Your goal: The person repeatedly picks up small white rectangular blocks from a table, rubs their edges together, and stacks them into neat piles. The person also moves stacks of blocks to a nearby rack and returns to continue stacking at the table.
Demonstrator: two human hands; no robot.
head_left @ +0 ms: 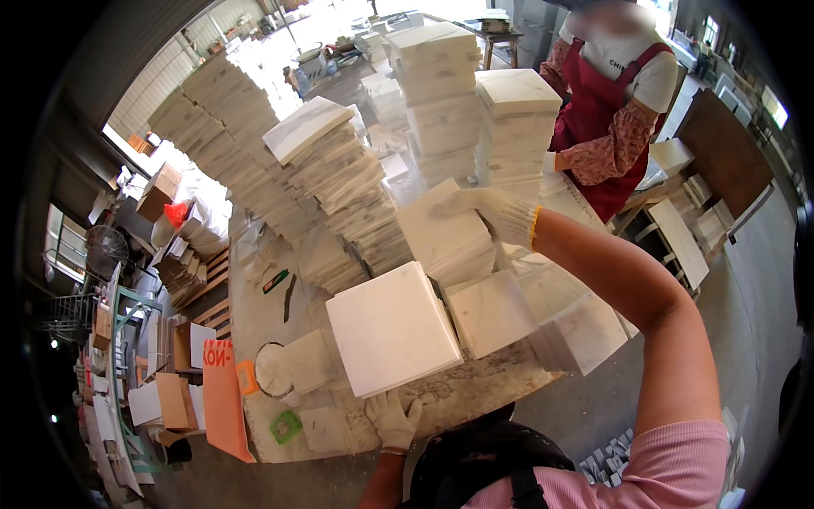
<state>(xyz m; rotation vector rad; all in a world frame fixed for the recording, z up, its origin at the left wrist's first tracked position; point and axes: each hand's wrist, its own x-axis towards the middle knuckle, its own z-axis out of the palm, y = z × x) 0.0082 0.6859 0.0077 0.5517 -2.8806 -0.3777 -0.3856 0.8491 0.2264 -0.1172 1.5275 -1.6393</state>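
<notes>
On the bench (475,399), just beyond its near edge, lies a large square white tile (392,327), pale marble with faint grey veining, flat on a low stack and turned a little askew. Just nearer than that tile, the left hand (391,422), in a white work glove, rests on the gritty bench edge with fingers spread, touching the surface close below the tile's near edge; whether it touches the tile itself cannot be told. Beyond the big tile and to its right, the right hand (500,214), also gloved, reaches out with the arm stretched long and lies on the top of a short tile stack (445,233), fingers loosely curled over the uppermost slab; the grip is hard to make out, as glove and stone are the same white. Further from the big tile rise tall leaning tile piles (339,170). Behind them a person in a red apron (598,110) is partly hidden.
</notes>
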